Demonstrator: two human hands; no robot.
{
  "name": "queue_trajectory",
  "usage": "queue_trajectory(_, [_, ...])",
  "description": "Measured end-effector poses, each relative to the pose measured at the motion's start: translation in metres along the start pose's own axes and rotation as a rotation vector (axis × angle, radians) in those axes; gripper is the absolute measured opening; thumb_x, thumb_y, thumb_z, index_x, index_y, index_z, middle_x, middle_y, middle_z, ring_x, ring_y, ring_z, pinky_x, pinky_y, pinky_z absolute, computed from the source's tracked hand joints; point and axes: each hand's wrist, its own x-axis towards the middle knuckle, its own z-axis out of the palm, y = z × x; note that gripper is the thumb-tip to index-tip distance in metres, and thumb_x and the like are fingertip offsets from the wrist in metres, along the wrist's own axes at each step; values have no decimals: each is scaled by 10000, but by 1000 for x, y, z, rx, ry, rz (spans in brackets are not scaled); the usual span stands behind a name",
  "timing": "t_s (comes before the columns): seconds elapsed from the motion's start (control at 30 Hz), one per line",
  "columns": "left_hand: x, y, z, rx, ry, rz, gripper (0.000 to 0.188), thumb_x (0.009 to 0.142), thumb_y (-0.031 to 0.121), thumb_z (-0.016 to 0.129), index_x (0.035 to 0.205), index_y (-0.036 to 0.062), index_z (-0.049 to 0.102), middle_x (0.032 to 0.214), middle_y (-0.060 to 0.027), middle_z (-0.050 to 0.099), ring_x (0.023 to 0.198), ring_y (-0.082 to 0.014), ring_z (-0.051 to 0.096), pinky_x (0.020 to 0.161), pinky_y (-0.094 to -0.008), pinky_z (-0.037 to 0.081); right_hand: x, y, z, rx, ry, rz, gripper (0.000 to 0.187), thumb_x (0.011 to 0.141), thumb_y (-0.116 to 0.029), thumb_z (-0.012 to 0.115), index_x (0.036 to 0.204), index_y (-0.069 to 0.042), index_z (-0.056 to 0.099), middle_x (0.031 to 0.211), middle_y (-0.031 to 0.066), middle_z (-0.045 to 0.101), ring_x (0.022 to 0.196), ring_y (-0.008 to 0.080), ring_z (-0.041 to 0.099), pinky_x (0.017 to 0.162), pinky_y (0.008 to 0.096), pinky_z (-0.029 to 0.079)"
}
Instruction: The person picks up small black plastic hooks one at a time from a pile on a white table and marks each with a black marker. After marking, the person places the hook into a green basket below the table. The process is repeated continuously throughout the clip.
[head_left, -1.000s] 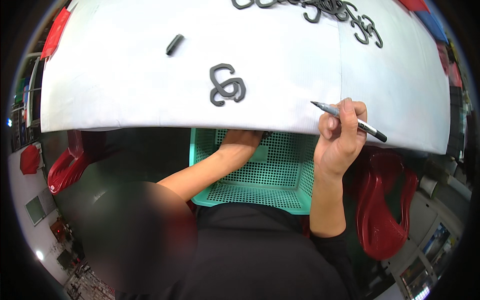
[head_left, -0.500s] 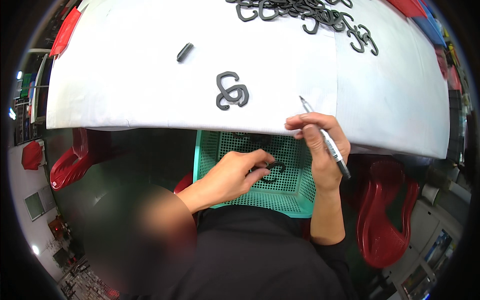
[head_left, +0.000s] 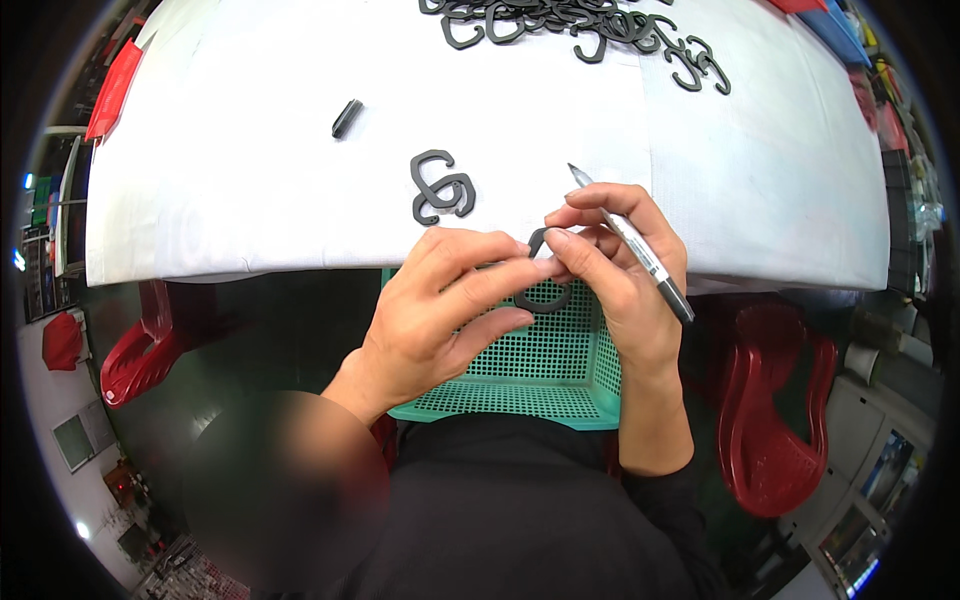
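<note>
The left hand [head_left: 450, 310] has come up out of the green basket [head_left: 560, 370] with a black hook [head_left: 540, 290] — both hands now pinch it at the desk [head_left: 250, 180] edge, the right hand [head_left: 620, 270] also gripping a pen [head_left: 630, 245].

Dark grey S-shaped plastic hook [head_left: 541, 290] held between both hands

The hook is pinched at its upper curve by the fingertips of the left hand [head_left: 450, 310] and right hand [head_left: 615, 270]; its lower loop hangs below the grip. A slim grey-and-black marker pen [head_left: 630, 245] is kept slanted in the right hand, tip above the grip.
</note>
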Motion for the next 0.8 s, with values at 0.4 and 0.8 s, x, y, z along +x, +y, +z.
queue_trajectory(0.4, [10,-24,3,72,51,201,243,672,-14,728,907,-5,667,850,-114,659,735,-243,635,615,-286,522,18,3,3,-96,-36,60,229,869,-85,617,1082,-2,612,794,75,626,632,80,602,569,198,492])
queue_trajectory(0.8, [14,-39,29,33,373,-274,126,759,7,705,882,15,680,718,-59,652,579,-105,593,507,-219,467,8,23,-7,-136,184,-148,157,832,-50,663,879,27,534,684,61,584,521,46,509,440,164,366])
